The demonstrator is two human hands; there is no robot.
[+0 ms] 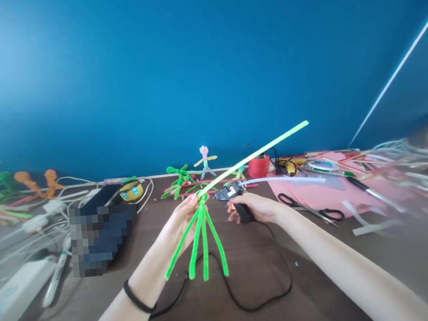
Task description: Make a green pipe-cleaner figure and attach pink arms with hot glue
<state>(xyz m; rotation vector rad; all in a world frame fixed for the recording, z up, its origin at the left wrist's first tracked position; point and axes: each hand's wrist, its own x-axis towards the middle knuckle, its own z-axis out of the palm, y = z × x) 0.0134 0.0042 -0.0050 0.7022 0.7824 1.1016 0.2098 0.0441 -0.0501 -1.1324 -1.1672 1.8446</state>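
Fingertips of the left hand (183,217) are pinching the green pipe-cleaner bundle (204,233) at its bound neck. Four strands are fanning downward from the pinch above the brown table (319,271), while one long pale-green strand (265,148) is slanting up and to the right of it. The right hand (258,207) is lying just right of the bundle, its fingers curling tightly around the grip of a black glue gun (231,192). The gun's nozzle is pointing at the bundle's neck, just beside it; whether they are touching cannot be told. A clear glue stick (282,179) is projecting from the gun's rear, away from the bundle. The black cord (262,302) is looping on the table below the bundle. Scissors (314,209) on pink paper (313,194) are lying well right of the bundle, and a small pipe-cleaner figure (204,161) is standing behind it.
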